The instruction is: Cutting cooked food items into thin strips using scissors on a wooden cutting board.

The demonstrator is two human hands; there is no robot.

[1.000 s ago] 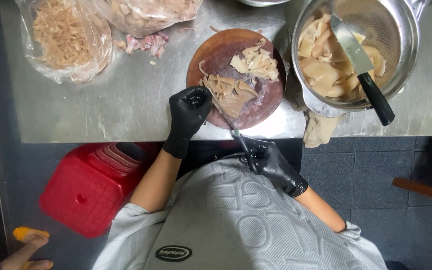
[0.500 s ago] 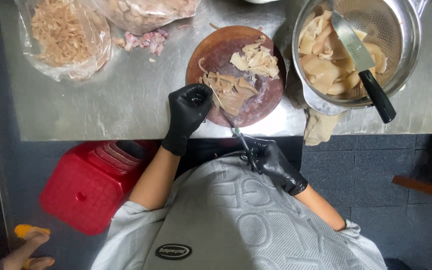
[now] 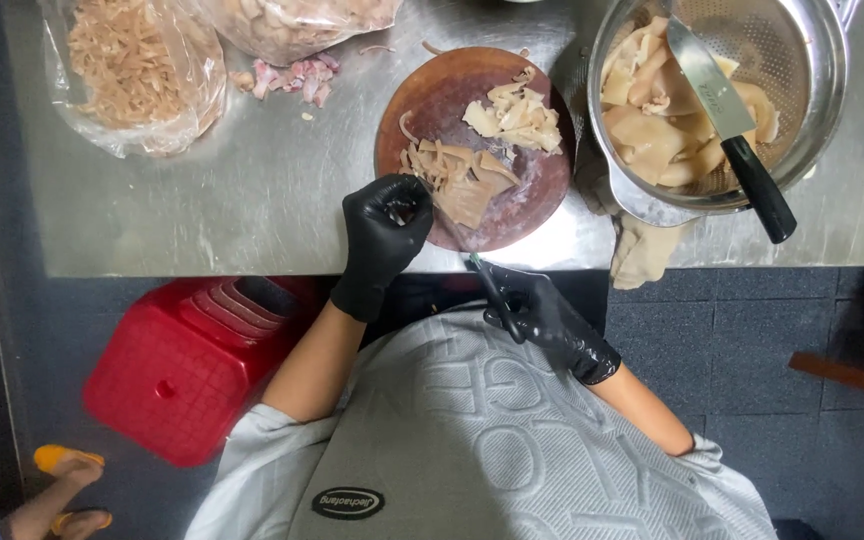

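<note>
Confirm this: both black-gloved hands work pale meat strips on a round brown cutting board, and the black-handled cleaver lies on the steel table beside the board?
Not quite. In the head view the black-handled cleaver rests in the metal colander on the pale meat pieces, not on the steel table. The rest holds.

Food-prep kitchen, steel table (image 3: 202, 200) filling the upper frame, round cutting board (image 3: 542, 190) with sliced pale meat at centre, colander (image 3: 822, 110) holding a knife (image 3: 727, 110) upper right, bags (image 3: 132, 75) of cuttings upper left, red stool (image 3: 182, 370) on dark tiled floor lower left
</note>
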